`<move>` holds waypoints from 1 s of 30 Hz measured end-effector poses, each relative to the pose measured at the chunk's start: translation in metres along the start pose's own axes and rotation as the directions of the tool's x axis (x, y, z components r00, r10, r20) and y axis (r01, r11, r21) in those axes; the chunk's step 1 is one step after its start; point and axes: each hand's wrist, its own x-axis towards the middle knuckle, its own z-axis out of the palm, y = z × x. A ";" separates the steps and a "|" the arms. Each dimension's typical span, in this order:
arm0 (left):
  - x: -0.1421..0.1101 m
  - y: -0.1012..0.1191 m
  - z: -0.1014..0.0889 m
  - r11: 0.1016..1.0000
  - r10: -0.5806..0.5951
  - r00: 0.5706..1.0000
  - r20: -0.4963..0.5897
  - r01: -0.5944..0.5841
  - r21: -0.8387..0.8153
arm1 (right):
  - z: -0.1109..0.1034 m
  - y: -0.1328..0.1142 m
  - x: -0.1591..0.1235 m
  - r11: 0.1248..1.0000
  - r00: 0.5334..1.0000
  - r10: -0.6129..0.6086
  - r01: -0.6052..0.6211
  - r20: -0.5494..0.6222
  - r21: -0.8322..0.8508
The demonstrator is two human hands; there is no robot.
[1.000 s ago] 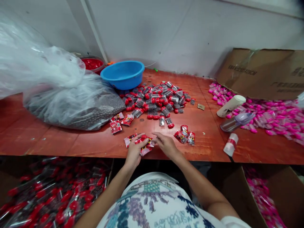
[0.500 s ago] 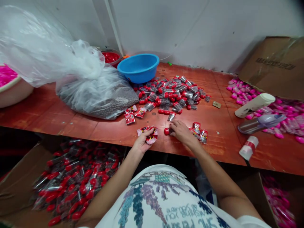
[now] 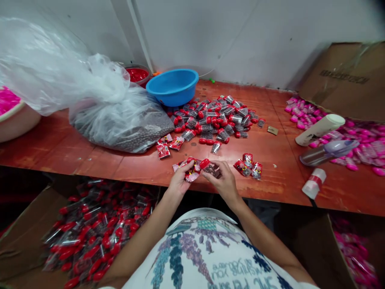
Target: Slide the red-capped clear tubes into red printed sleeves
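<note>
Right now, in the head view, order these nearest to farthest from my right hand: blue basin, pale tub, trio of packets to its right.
1. Trio of packets: just right of your right hand.
2. Blue basin: farther back, leftward.
3. Pale tub: at the far left edge.

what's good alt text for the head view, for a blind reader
A left hand holds red printed packets and a right hand a red-capped container over a reddish table; beyond lie a pile of similar containers and a blue basin.

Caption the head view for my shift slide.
Left grip holding red printed packets, right grip a red-capped clear container, at a reddish table with a blue basin behind.
</note>
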 end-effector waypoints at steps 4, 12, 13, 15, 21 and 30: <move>-0.004 -0.002 0.001 0.991 0.117 0.991 0.059 -0.120 0.051 | 0.003 -0.004 -0.003 0.999 1.000 0.004 -0.003 0.015 -0.040; -0.024 0.003 0.008 0.962 0.194 0.965 0.175 -0.222 0.157 | 0.002 -0.004 -0.011 1.000 0.999 -0.020 0.021 0.038 -0.021; -0.026 0.003 0.009 0.959 0.191 0.964 0.185 -0.223 0.176 | 0.002 -0.003 -0.011 0.999 0.998 -0.031 0.032 0.052 -0.017; -0.031 0.004 0.011 0.951 0.184 0.961 0.206 -0.228 0.211 | 0.003 -0.002 -0.012 0.999 0.996 -0.050 0.051 0.072 -0.009; -0.036 0.002 0.012 0.912 0.214 0.942 0.258 -0.288 0.293 | 0.002 -0.001 -0.012 0.995 0.996 -0.090 0.089 0.015 0.036; -0.036 -0.001 0.009 0.877 0.213 0.934 0.287 -0.312 0.365 | 0.004 0.002 -0.013 0.994 0.997 -0.073 0.073 -0.012 0.080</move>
